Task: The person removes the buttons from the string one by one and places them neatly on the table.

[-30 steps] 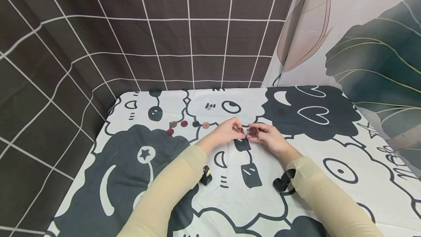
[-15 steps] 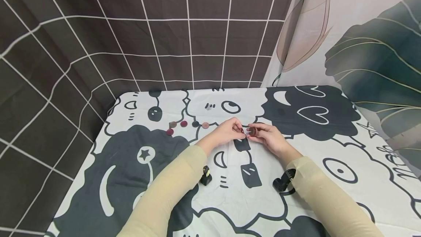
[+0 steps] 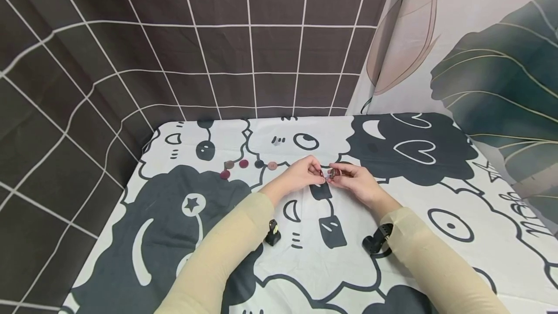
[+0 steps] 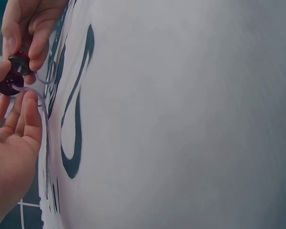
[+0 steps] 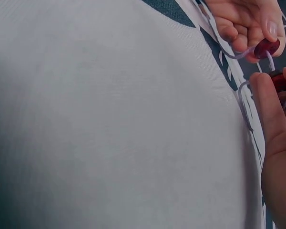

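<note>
My left hand pinches a dark red button between thumb and fingers, above the middle of the cloth. A thin light purple cord runs through that button and on to the other hand. Facing it, very close, my right hand holds a small stack of dark red and black buttons at its fingertips. The cord also passes into this stack in the right wrist view, and a loop hangs below. How many buttons are stacked cannot be told, as fingers hide part of them.
Several loose buttons lie left of the hands, among them a pink one, a dark one and a crimson one. A black-and-white patterned cloth covers the table. A dark checked curtain stands behind.
The button stack in my right hand has turned slightly, and its fingers have shifted a little over it. My left hand has stayed in place; the loose buttons have not moved.
</note>
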The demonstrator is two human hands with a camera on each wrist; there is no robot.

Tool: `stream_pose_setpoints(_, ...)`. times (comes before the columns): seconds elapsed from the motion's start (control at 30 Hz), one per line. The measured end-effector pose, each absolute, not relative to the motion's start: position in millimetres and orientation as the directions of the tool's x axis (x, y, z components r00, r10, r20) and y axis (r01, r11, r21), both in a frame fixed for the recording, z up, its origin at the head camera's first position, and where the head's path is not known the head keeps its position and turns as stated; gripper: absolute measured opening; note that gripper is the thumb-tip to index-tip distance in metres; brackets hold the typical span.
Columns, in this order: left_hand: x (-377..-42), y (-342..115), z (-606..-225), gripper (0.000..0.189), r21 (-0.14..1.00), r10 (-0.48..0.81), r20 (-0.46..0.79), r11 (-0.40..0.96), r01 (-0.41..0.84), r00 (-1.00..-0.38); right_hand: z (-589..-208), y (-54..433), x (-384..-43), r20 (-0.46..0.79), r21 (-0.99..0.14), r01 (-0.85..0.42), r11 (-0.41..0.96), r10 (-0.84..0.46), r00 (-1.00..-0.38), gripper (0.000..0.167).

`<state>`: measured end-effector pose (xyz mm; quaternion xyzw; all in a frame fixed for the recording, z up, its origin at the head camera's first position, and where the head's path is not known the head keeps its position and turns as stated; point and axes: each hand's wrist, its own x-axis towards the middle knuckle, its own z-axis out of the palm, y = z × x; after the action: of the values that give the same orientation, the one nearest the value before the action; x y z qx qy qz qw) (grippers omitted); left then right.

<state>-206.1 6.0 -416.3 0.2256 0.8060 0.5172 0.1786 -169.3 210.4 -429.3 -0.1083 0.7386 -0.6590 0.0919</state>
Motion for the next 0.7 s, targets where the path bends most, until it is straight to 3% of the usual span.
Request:
stream_pose_setpoints(0.17, -206.4, 5.4, -415.4, 0.024, 0.914, 0.546, -0.056, 0.364, 0.177, -0.836, -427.6, 210.8, -169.1, 0.016, -0.965, -0.081, 0.250, -0.252, -0.968, 0.046)
stream_pose_setpoints(0.7, -205.2, 2.8, -413.8, 0.024, 0.916, 0.549, -0.061, 0.363, 0.172, -0.834, -425.4, 210.1, -167.8, 0.019, -0.941, -0.099, 0.322, -0.244, -0.970, 0.045)
